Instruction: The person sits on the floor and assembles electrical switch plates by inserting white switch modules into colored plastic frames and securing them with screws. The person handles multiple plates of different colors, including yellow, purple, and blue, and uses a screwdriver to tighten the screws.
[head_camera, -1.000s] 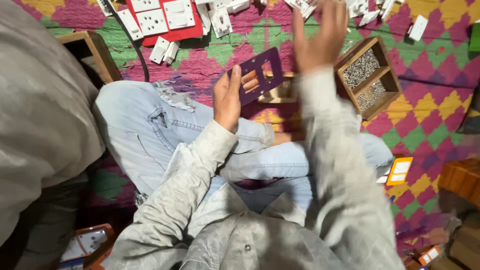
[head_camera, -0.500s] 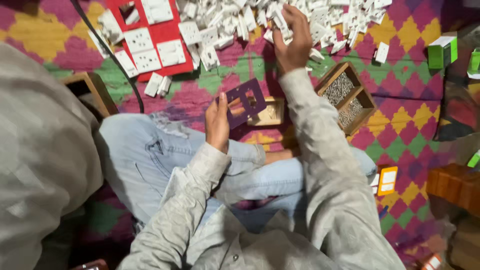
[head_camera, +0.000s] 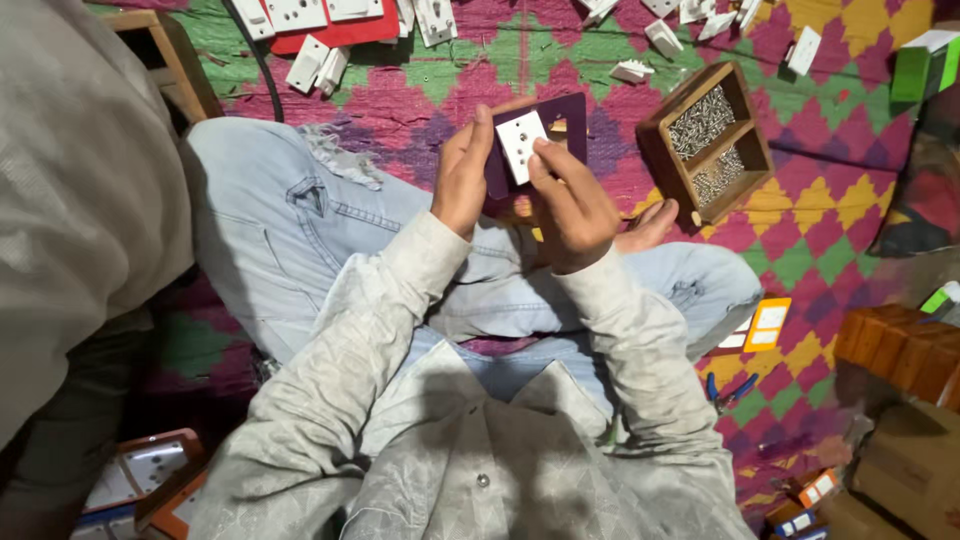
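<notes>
I sit cross-legged in blue jeans on a patterned mat. My left hand (head_camera: 462, 172) grips the left edge of a dark purple plate with square cut-outs (head_camera: 570, 120), held upright above my knees. My right hand (head_camera: 570, 205) presses a small white socket module (head_camera: 520, 143) with round holes into one cut-out of that plate. Both hands meet at the plate, fingers touching the white piece.
A wooden box (head_camera: 748, 150) with two compartments of small metal screws stands to the right. White switch parts (head_camera: 318, 62) and a red tray (head_camera: 345, 33) lie at the top. Another person's grey sleeve (head_camera: 70, 190) fills the left. Cartons (head_camera: 900, 350) sit at lower right.
My right hand has come back from the pile of white parts at the top with a white module and now presses it into the purple plate, which my left hand has raised.
</notes>
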